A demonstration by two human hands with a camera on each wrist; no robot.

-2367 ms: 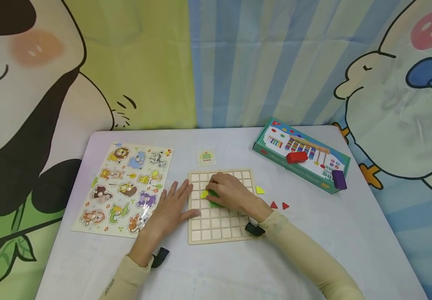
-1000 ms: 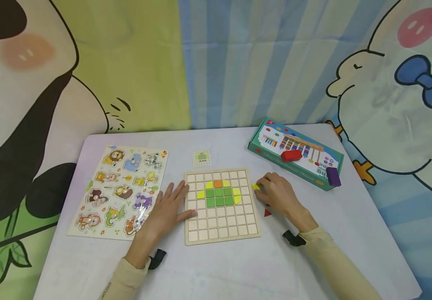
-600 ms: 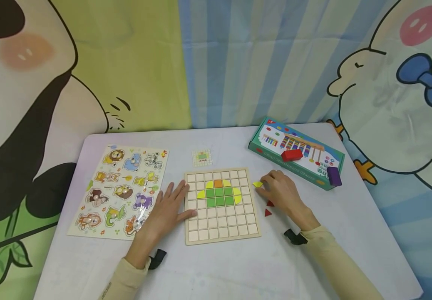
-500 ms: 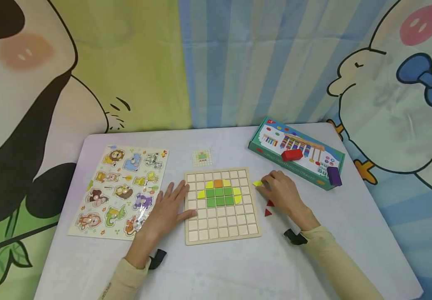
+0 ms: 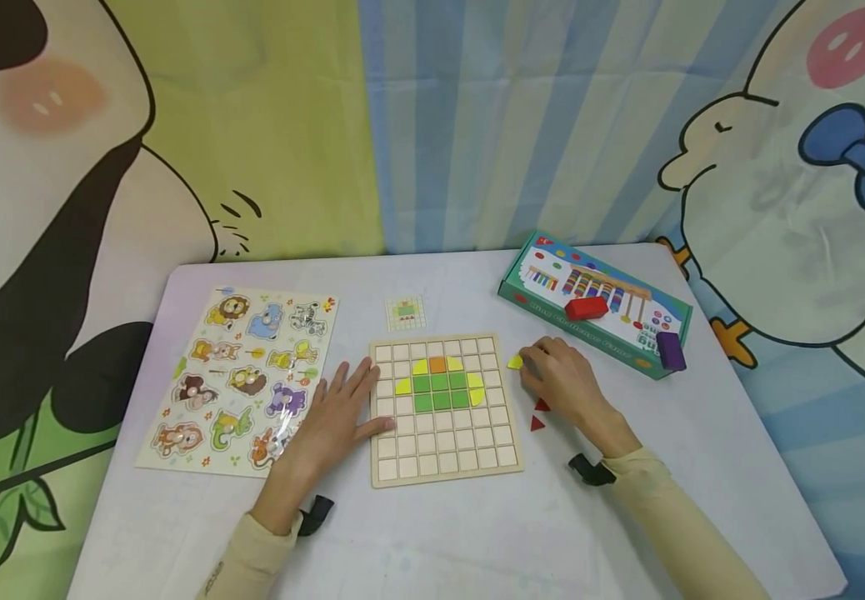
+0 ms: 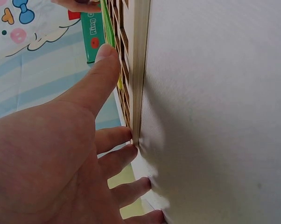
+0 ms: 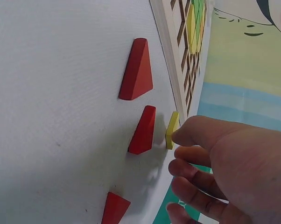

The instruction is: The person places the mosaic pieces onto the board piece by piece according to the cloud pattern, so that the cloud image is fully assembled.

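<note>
A light wooden grid board (image 5: 447,454) lies on the white table. On it, green square tiles (image 5: 440,392), an orange tile (image 5: 437,365) and yellow rounded tiles (image 5: 403,387) form a shape. My left hand (image 5: 331,421) rests spread at the board's left edge, its thumb on the frame. Right of the board, my right hand (image 5: 563,383) pinches a yellow quarter-round tile (image 7: 172,130) low over the table, thumb on its edge. Red triangle tiles (image 7: 138,70) lie near that hand; two show in the head view and three in the right wrist view.
A small pattern card (image 5: 406,313) lies behind the board. An animal puzzle sheet (image 5: 248,379) is at left. A green box (image 5: 590,304) stands at back right, bearing a red block (image 5: 586,308) and a purple block (image 5: 670,351).
My right hand has left the board, uncovering the tiles, and moved right to the yellow tile, which has shifted slightly at the fingertips. The left hand stays at the board's edge.
</note>
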